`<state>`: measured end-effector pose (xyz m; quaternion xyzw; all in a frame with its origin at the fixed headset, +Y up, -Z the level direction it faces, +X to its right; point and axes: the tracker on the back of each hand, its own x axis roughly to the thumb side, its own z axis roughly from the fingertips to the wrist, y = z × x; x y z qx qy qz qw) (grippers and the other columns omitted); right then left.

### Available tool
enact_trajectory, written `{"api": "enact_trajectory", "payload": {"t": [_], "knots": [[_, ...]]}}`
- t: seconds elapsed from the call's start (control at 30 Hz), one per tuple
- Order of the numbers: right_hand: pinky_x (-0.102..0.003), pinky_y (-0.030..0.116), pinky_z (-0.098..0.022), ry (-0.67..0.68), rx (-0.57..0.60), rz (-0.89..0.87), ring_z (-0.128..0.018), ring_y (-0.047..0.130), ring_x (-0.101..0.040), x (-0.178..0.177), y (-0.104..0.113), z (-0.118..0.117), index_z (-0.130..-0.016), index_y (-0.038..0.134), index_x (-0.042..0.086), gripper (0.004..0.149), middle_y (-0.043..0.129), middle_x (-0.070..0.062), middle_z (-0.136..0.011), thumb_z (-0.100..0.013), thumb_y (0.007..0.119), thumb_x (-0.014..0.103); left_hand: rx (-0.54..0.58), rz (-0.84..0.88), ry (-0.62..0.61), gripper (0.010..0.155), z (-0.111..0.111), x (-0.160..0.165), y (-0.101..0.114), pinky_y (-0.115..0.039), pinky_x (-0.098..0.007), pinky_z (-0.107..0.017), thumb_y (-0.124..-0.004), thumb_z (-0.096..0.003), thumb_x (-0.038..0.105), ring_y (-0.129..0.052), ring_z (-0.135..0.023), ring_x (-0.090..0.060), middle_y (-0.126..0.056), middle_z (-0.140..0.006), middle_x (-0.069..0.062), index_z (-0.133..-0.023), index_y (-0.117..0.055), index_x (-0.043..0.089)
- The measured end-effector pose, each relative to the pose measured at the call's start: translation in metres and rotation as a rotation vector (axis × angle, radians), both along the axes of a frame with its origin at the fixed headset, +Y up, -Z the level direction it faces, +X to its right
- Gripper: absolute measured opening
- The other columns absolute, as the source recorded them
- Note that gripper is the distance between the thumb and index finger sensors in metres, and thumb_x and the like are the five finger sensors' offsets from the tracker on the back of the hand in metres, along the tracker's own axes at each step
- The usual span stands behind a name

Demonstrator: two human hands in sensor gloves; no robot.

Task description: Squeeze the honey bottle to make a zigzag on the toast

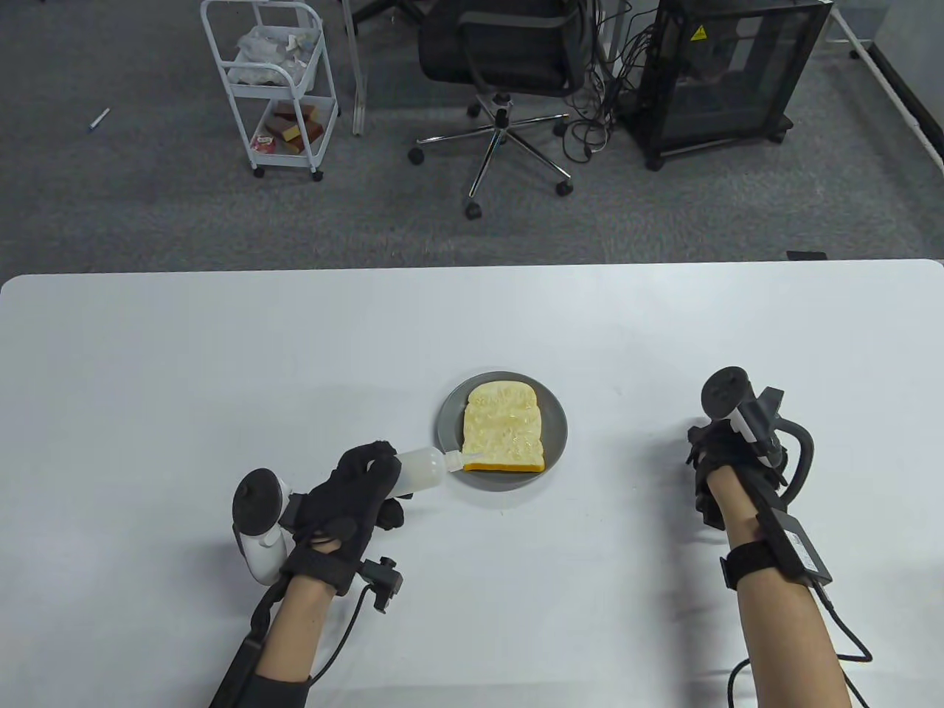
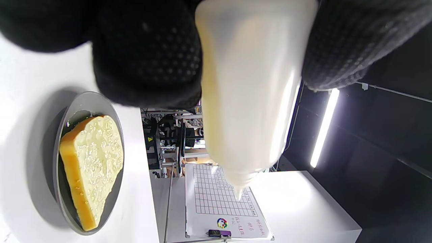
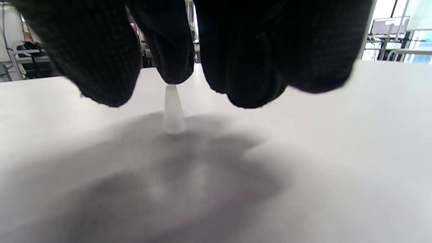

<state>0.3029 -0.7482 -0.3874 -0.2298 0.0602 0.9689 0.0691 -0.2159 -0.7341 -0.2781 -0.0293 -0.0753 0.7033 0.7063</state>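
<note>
Lower left of table view: left hand [image 1: 346, 505] grips the honey bottle [image 1: 420, 469], laid near-horizontal, nozzle over the toast's near-left corner. Lower right: right hand [image 1: 719, 461] rests on the white surface [image 1: 221, 354], fingers curled down over a small white cap [image 3: 173, 111]; contact unclear. Frame centre: toast [image 1: 505, 431] on grey plate [image 1: 557, 431].

Step judged: start of drawing. Next: squeeze steadily, sweep nozzle side to side, working away across the slice.

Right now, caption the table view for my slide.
Left hand holds honey bottle, nozzle at toast on grey plate; right hand aside.
</note>
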Motion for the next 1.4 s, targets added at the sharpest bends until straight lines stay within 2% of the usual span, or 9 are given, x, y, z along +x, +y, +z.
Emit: {"api": "enact_trajectory", "payload": {"t": [0.1,0.23,0.37,0.63,0.8,0.97,1.13,1.23,1.4], "knots": [[-0.042,0.09,-0.031,-0.01,-0.008,0.038,-0.052,0.099,-0.037,-0.002,-0.007,-0.005,-0.094,0.08,0.007,0.06,0.093,-0.02,-0.078,-0.044,0.094,0.038,-0.004,-0.005,-0.003,0.075,0.0,0.001,-0.001,-0.086,-0.046,-0.03,-0.086,-0.0515,0.067,-0.103,-0.031,-0.022,-0.097,-0.07,-0.022,-0.095,-0.069,0.009],[-0.036,0.094,-0.025,0.012,0.033,0.091,-0.038,0.107,-0.027,-0.008,-0.013,-0.007,-0.079,0.094,0.013,0.041,0.104,-0.011,-0.063,-0.043,0.096,0.031,-0.003,-0.01,-0.017,0.075,0.0,0.003,-0.001,-0.086,-0.046,-0.03,-0.086,-0.0515,0.067,-0.103,-0.031,-0.022,-0.097,-0.07,-0.021,-0.095,-0.069,0.009],[-0.033,0.097,-0.022,0.096,0.142,0.064,-0.033,0.11,-0.024,-0.021,0.004,0.001,-0.076,0.095,0.01,0.04,0.107,-0.013,-0.058,-0.041,0.097,0.03,-0.008,0.003,-0.031,0.075,0.001,0.005,-0.001,-0.086,-0.046,-0.03,-0.086,-0.0514,0.067,-0.103,-0.031,-0.022,-0.097,-0.07,-0.021,-0.095,-0.069,0.009],[-0.034,0.097,-0.027,0.482,0.494,-0.684,-0.039,0.11,-0.024,-0.079,0.064,0.065,-0.079,0.092,0.012,0.041,0.105,-0.011,-0.063,-0.042,0.097,0.03,-0.029,0.065,-0.095,0.075,0.001,0.013,-0.005,-0.086,-0.046,-0.031,-0.086,-0.0518,0.067,-0.103,-0.031,-0.022,-0.097,-0.071,-0.021,-0.096,-0.069,0.009],[-0.036,0.096,-0.032,0.646,0.472,-1.107,-0.045,0.108,-0.027,-0.114,0.058,0.093,-0.08,0.091,0.013,0.041,0.102,-0.013,-0.069,-0.043,0.097,0.028,-0.074,0.126,-0.17,0.075,0.001,0.023,-0.012,-0.086,-0.047,-0.032,-0.086,-0.0522,0.067,-0.103,-0.033,-0.022,-0.096,-0.072,-0.022,-0.096,-0.068,0.009],[-0.038,0.095,-0.035,0.723,0.533,-1.381,-0.048,0.107,-0.028,-0.127,0.039,0.104,-0.081,0.09,0.013,0.04,0.1,-0.014,-0.073,-0.043,0.097,0.026,-0.104,0.163,-0.233,0.074,0.002,0.033,-0.018,-0.086,-0.047,-0.033,-0.085,-0.0528,0.066,-0.103,-0.034,-0.022,-0.095,-0.074,-0.022,-0.097,-0.067,0.009],[-0.038,0.095,-0.037,0.75,0.634,-1.292,-0.05,0.107,-0.028,-0.129,0.038,0.115,-0.081,0.089,0.014,0.04,0.099,-0.013,-0.074,-0.044,0.096,0.026,-0.132,0.164,-0.284,0.074,0.003,0.041,-0.023,-0.086,-0.047,-0.033,-0.084,-0.0536,0.066,-0.103,-0.034,-0.022,-0.095,-0.074,-0.022,-0.097,-0.066,0.009],[-0.04,0.094,-0.038,0.752,0.627,-1.374,-0.052,0.105,-0.029,-0.131,0.036,0.119,-0.082,0.088,0.013,0.04,0.098,-0.014,-0.075,-0.045,0.096,0.024,-0.144,0.169,-0.286,0.074,0.003,0.043,-0.026,-0.086,-0.047,-0.033,-0.083,-0.0538,0.066,-0.103,-0.034,-0.022,-0.095,-0.074,-0.022,-0.097,-0.067,0.008],[-0.04,0.094,-0.037,0.78,0.656,-1.241,-0.051,0.106,-0.029,-0.134,0.041,0.125,-0.082,0.089,0.013,0.04,0.098,-0.014,-0.074,-0.044,0.096,0.025,-0.154,0.177,-0.297,0.073,0.004,0.046,-0.028,-0.086,-0.047,-0.033,-0.083,-0.0544,0.065,-0.103,-0.034,-0.022,-0.095,-0.074,-0.023,-0.097,-0.067,0.008]]}}
